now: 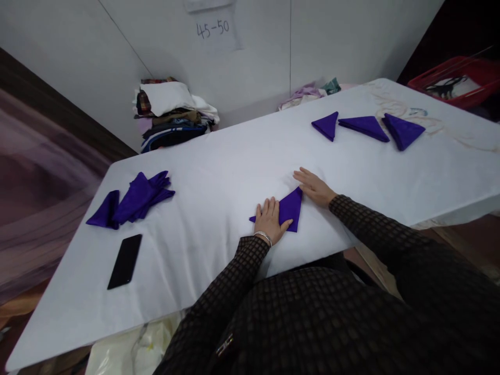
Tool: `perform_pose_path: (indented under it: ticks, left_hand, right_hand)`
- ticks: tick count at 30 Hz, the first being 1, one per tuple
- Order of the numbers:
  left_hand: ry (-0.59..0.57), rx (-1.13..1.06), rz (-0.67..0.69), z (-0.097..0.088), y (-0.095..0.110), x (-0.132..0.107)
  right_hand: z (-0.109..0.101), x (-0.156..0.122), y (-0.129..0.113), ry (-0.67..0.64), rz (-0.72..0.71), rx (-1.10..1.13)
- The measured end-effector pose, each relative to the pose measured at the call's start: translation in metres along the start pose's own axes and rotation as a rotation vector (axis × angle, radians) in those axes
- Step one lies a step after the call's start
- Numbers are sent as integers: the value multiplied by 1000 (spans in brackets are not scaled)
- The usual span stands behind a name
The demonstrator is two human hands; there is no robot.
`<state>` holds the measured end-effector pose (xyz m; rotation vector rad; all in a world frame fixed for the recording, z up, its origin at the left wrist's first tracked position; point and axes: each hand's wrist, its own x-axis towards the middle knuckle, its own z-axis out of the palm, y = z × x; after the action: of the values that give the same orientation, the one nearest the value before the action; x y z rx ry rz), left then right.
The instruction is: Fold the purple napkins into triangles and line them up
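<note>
A purple cloth napkin, folded into a pointed shape, lies flat on the white-covered table in front of me. Spread over its left part is my left hand, fingers apart and pressing down, so that side of the cloth is partly hidden. My right hand rests at the napkin's upper right corner with its fingers stretched out; the thumb is by the tip of the cloth. Neither hand grips anything.
Three folded purple napkins lie in a row at the far right. A loose purple cloth pile and a black phone are on the left. Stacked clothes stand behind the table; a red basket is beyond its right end.
</note>
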<state>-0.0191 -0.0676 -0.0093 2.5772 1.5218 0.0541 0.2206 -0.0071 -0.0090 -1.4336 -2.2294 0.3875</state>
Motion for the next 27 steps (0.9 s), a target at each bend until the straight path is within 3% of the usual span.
perform_pose_path:
  ticks: [3,5,8,15,22,27]
  left_hand:
    - [-7,-20,-1,0,1,2]
    - [-9,-43,-3,-2,0,2]
    - [3,-105,17,-7,-5,-1]
    - [22,-122,238,-20,-25,-26]
    - [34,-46,135,-14,-27,-16]
    - [71,-184,17,-19,-30,-1]
  right_hand:
    - [-5,-26,-4,-110,-229,13]
    - [-4,-36,-5,-162,-299,-3]
    - [0,-39,-3,-199,-296,-35]
    - [5,-37,1,-198,-290,-29]
    - [5,-39,-1,-193,-266,-2]
    - [3,-37,-5,-189,-238,31]
